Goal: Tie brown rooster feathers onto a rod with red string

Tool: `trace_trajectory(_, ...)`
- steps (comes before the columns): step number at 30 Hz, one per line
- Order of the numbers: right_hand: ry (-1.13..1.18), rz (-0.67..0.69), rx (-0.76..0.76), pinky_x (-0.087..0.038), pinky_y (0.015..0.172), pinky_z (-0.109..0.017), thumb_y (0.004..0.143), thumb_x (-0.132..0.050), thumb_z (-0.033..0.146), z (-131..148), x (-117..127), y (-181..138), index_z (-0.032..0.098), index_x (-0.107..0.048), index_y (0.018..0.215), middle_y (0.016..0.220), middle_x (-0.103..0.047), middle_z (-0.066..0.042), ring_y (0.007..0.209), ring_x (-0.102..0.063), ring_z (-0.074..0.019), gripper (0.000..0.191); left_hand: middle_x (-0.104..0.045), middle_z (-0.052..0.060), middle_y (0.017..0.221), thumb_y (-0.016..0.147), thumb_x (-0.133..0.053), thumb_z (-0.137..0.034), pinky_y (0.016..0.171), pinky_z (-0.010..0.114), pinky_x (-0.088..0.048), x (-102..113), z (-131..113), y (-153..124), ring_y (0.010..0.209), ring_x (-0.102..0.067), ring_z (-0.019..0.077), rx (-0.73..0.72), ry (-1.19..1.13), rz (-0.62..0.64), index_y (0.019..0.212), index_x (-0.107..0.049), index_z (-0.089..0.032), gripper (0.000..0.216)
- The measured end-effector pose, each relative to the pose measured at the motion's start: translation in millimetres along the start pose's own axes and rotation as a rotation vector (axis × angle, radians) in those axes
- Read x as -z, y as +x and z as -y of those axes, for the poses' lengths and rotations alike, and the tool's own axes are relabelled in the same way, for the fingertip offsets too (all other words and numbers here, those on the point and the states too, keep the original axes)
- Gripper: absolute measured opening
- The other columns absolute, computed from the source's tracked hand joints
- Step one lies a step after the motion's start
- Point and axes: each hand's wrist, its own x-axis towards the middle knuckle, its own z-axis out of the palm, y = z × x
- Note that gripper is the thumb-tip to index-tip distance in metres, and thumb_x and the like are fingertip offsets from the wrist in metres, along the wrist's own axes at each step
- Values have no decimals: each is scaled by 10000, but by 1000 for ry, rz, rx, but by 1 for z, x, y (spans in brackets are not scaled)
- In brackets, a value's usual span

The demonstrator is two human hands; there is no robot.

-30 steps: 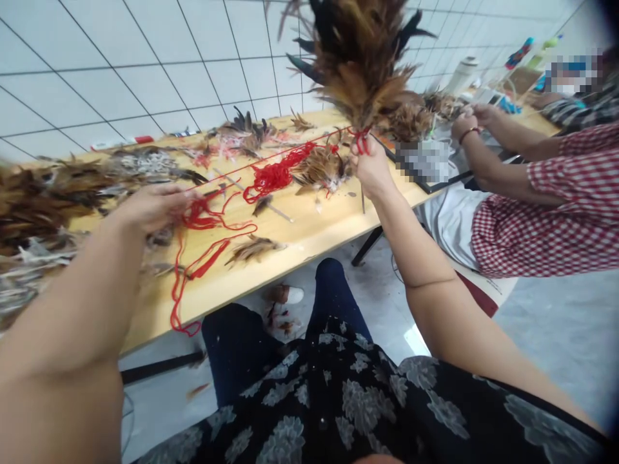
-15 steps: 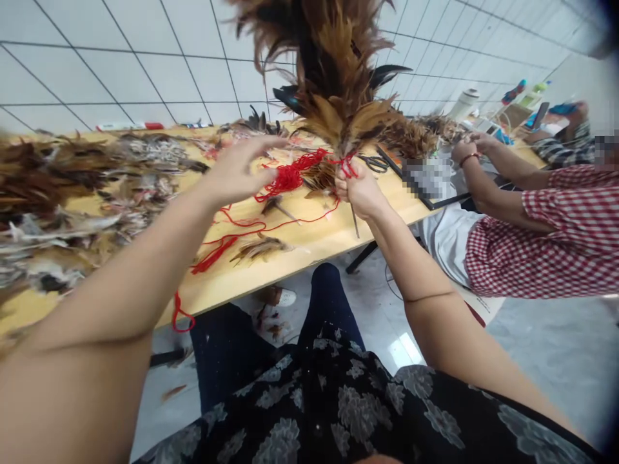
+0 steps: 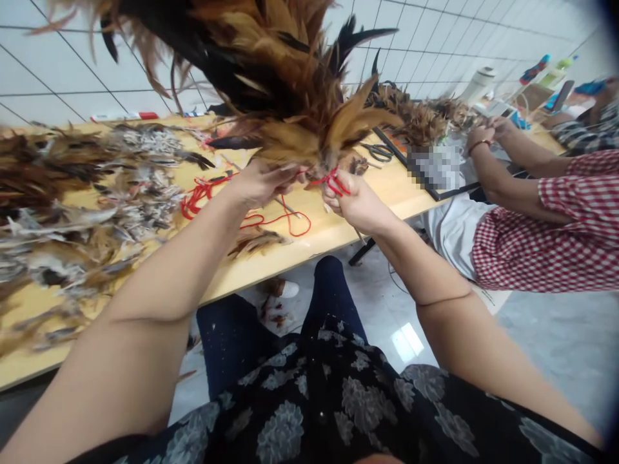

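As the tabletop lies strewn with loose feathers, the bundle is held above it, fanning up and leftward. It looks light, soft and easily bent, so its bound base, probably stiffer, seems the place to grip. The right hand curls round that base, red cord looped across it; the left hand seems to pinch cord just beside.

The feathered bundle runs out of view at the top; the right hand hides part of its stick. Loose brown feathers blur off leftward. A neighbour in checks is cut off at right; pixelation masks the plastic.
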Motion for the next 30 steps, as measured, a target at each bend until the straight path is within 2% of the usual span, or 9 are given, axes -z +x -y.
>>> trace_trajectory(2, -24, -38, 17, -442, 664, -260, 863, -433, 125, -8, -2, 3, 243, -327, 762, 705, -339, 38, 623, -334, -110, 188, -490, 15, 631, 773, -749, -792, 517, 294, -305, 8, 1, -8, 516, -347, 104, 1, 37, -10, 714, -600, -196, 617)
trace_trajectory(7, -295, -159, 51, -532, 788, -322, 881, -440, 132, -30, -1, 17, 237, -410, 789, 732, -495, -4, 735, -521, -156, 142, -570, 35, 658, 933, -617, -678, 698, 330, -506, 14, 5, -19, 697, -584, 198, -116, 349, -83, 795, -662, -218, 482)
trace_trajectory(10, -536, -255, 13, -552, 902, -377, 911, -472, 167, -36, 4, 25, 215, -518, 897, 839, -632, -62, 910, -646, -224, 69, -645, 43, 702, 966, -588, -582, 769, 334, -544, 3, 2, -22, 753, -646, 209, -187, 515, -123, 791, -675, -218, 413)
trace_trajectory(13, -729, -359, -78, -548, 966, -420, 965, -444, 184, -37, 4, 29, 183, -572, 1040, 991, -690, -121, 1064, -700, -283, 148, -721, 53, 794, 971, -584, -503, 806, 328, -558, -16, 5, -24, 772, -682, 199, -266, 581, -200, 841, -705, -204, 348)
trace_trajectory(16, -864, -435, -130, -548, 961, -425, 1021, -379, 200, -38, 0, 31, 144, -593, 1125, 1110, -684, -170, 1108, -709, -298, 244, -751, 67, 868, 945, -649, -526, 800, 312, -575, -37, 20, -20, 812, -714, 198, -265, 451, -288, 922, -708, -184, 349)
trace_trajectory(20, -947, -475, -113, -543, 937, -391, 1081, -275, 235, -45, -5, 40, 113, -608, 1169, 1169, -657, -203, 1112, -703, -284, 366, -744, 65, 893, 839, -793, -649, 807, 298, -601, -60, 33, -9, 890, -739, 207, -210, 158, -353, 921, -680, -176, 493)
trace_trajectory(23, -981, -513, -76, -540, 934, -374, 1101, -256, 258, -53, -10, 51, 106, -624, 1165, 1146, -644, -201, 1129, -688, -282, 404, -743, 62, 913, 782, -858, -664, 868, 311, -614, -73, 24, -4, 989, -739, 225, -173, -12, -408, 900, -666, -180, 534)
trace_trajectory(27, -971, -576, 0, -547, 936, -373, 1121, -225, 313, -65, -19, 63, 113, -651, 1139, 1067, -620, -167, 1124, -682, -277, 471, -762, 60, 992, 748, -949, -530, 992, 335, -612, -86, 2, -2, 1149, -717, 253, -119, -235, -518, 911, -671, -198, 463)
trace_trajectory(30, -990, -593, 19, -543, 962, -400, 1128, -153, 316, -74, -27, 68, 107, -668, 1125, 1031, -615, -150, 1078, -692, -260, 557, -774, 70, 1066, 772, -955, -449, 1105, 359, -578, -90, -5, -2, 1221, -703, 259, -69, -390, -558, 901, -685, -181, 402)
